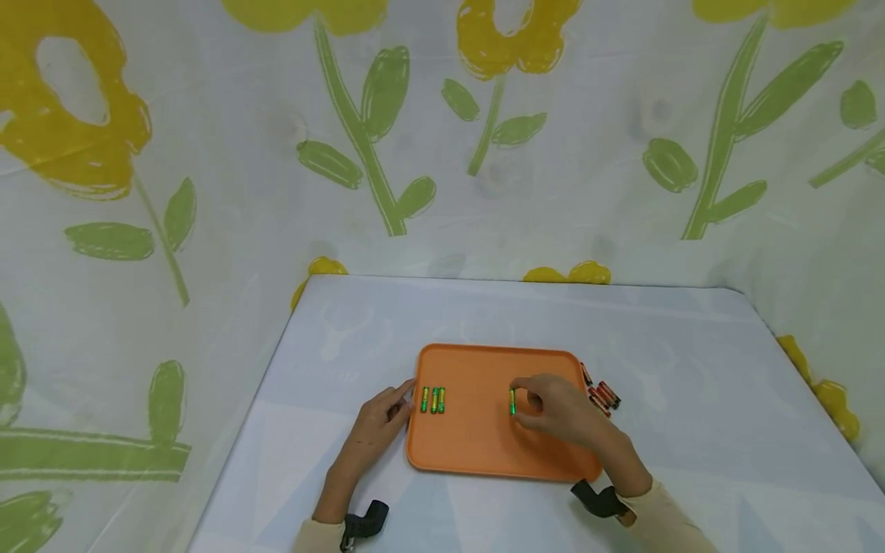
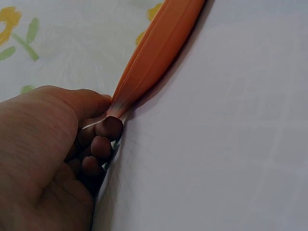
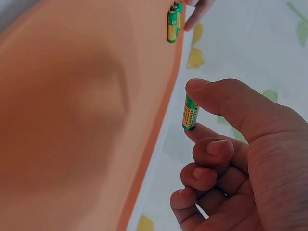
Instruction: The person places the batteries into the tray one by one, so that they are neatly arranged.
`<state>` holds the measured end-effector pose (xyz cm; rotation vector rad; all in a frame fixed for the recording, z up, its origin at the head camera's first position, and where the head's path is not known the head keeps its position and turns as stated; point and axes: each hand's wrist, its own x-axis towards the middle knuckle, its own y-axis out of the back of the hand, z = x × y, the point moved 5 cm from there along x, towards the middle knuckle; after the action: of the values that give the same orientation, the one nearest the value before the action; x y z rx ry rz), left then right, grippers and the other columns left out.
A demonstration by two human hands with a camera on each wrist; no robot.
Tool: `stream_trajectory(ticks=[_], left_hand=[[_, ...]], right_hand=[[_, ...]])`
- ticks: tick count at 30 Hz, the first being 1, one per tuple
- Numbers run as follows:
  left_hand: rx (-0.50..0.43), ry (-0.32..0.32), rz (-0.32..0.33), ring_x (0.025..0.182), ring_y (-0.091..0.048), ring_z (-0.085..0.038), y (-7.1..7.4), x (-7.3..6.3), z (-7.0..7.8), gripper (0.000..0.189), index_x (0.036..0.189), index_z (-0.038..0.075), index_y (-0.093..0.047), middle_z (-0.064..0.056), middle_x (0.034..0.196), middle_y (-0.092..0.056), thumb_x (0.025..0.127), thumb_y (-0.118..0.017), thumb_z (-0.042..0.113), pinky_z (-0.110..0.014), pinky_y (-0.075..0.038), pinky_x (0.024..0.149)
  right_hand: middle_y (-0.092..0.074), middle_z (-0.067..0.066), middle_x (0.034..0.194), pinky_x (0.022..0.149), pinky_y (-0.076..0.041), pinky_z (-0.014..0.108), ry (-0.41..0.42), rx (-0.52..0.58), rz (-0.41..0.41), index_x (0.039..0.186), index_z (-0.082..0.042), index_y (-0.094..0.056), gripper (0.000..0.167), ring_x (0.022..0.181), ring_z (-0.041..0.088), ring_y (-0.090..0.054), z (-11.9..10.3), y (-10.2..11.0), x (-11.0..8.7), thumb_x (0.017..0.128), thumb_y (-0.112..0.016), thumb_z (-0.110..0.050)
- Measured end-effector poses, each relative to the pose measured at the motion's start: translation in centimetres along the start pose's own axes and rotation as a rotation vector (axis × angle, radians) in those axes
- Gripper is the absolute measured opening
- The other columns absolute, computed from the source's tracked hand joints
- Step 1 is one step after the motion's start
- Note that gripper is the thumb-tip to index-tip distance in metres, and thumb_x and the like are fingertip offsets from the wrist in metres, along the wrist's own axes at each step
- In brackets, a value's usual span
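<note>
An orange tray (image 1: 477, 449) lies on the table. My right hand (image 1: 561, 411) is above its right half and pinches a green and yellow battery (image 3: 190, 113) by its two ends, between thumb and index finger. In the right wrist view the other fingers (image 3: 198, 177) curl loosely below it. Three like batteries (image 1: 433, 400) stand side by side in a row near the tray's left edge. At that edge, my left hand (image 1: 376, 426) holds the rim; the left wrist view has its thumb and index finger on the tray's corner (image 2: 139, 79).
Several red and black batteries (image 1: 607, 393) lie on the table just beyond the tray's right edge, partly hidden by the right hand and the rim. The pale table (image 1: 698, 399) ends at a flower-printed cloth wall (image 1: 553, 207) at the back and sides.
</note>
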<state>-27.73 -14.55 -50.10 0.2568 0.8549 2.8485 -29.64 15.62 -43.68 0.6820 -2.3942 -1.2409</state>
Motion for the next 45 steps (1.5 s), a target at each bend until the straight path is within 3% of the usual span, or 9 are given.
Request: stream_trajectory(ticks=[7,17,23,33,45], left_hand=[[-0.002,0.038,-0.012,0.069,-0.046,-0.010,0.1,0.0,0.0,0.045,0.145,0.015,-0.055,0.007,0.082,-0.053,0.102,-0.062,0.022,-0.023,-0.040,0.060],[0.003,0.044,-0.012,0.069,-0.046,-0.009,0.1,0.1,-0.1,0.045,0.146,0.016,-0.055,0.007,0.082,-0.053,0.102,-0.061,0.023,-0.023,-0.041,0.059],[0.010,0.029,-0.009,0.068,-0.046,-0.009,0.1,0.2,0.0,0.045,0.145,0.014,-0.056,0.007,0.081,-0.053,0.101,-0.062,0.021,-0.023,-0.040,0.059],[0.032,0.013,0.016,0.067,-0.045,-0.008,0.1,0.3,0.2,0.045,0.144,0.012,-0.057,0.008,0.080,-0.052,0.100,-0.064,0.019,-0.023,-0.040,0.058],[0.021,0.018,0.005,0.068,-0.045,-0.007,0.1,0.2,0.3,0.045,0.144,0.012,-0.056,0.008,0.081,-0.051,0.100,-0.064,0.019,-0.023,-0.040,0.058]], right_hand=[[-0.031,-0.012,0.062,0.054,-0.027,0.023,0.011,-0.012,-0.012,0.118,-0.005,-0.070,0.039,0.059,0.004,-0.031,-0.8,-0.8,1.1,0.084,-0.082,-0.020],[-0.033,-0.011,0.062,0.053,-0.027,0.023,0.001,-0.028,-0.031,0.119,-0.006,-0.070,0.041,0.058,0.004,-0.032,-1.7,-2.2,2.4,0.085,-0.082,-0.023],[-0.036,-0.010,0.062,0.052,-0.029,0.023,-0.034,-0.051,-0.049,0.121,-0.008,-0.070,0.041,0.059,0.004,-0.035,-1.8,-3.0,3.2,0.085,-0.081,-0.025],[-0.038,-0.010,0.064,0.055,-0.031,0.024,0.010,-0.050,-0.051,0.113,-0.013,-0.069,0.033,0.061,0.006,-0.039,-2.7,-3.7,4.5,0.085,-0.082,-0.026],[-0.035,-0.010,0.061,0.052,-0.028,0.023,-0.007,0.011,-0.083,0.119,-0.007,-0.070,0.040,0.058,0.005,-0.035,-3.0,-5.0,5.6,0.084,-0.082,-0.022]])
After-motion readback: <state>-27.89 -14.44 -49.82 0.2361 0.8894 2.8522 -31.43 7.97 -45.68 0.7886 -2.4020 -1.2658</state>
